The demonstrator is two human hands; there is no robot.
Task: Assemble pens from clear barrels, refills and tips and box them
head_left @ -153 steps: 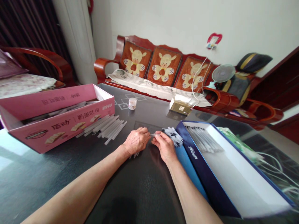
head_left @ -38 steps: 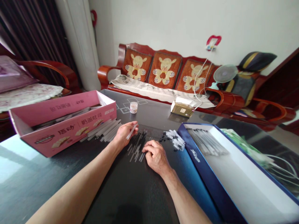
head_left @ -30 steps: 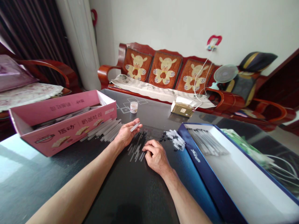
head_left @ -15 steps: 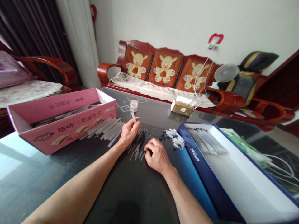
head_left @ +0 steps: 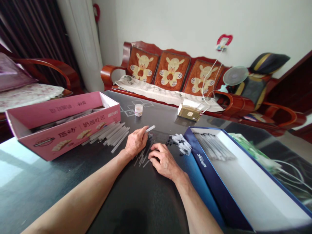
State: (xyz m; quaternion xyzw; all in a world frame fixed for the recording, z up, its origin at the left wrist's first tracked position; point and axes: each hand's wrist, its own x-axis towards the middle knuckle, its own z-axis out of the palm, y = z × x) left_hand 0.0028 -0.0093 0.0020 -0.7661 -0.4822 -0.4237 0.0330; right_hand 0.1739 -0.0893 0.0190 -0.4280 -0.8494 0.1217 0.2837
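My left hand [head_left: 136, 142] is closed round a clear plastic pen barrel [head_left: 150, 128], whose end sticks out past the fingers toward the right. My right hand [head_left: 162, 159] rests knuckles-up on the dark table [head_left: 136, 201], fingers curled over a row of thin pen refills [head_left: 143, 153]; what it pinches is hidden. A small heap of pen caps [head_left: 180, 143] lies just right of both hands. More clear barrels [head_left: 110, 133] lie in a pile left of my left hand.
A pink carton [head_left: 60, 125] with more barrels stands at the left. A blue box [head_left: 234, 172] with a white inside holds finished pens at the right. A small jar [head_left: 138, 110] and a tissue box [head_left: 188, 111] stand farther back, before a wooden sofa [head_left: 170, 71].
My left hand has turned the barrel from pointing upward to pointing right and lowered it toward the refills. My right hand stays on the refills, shifted slightly.
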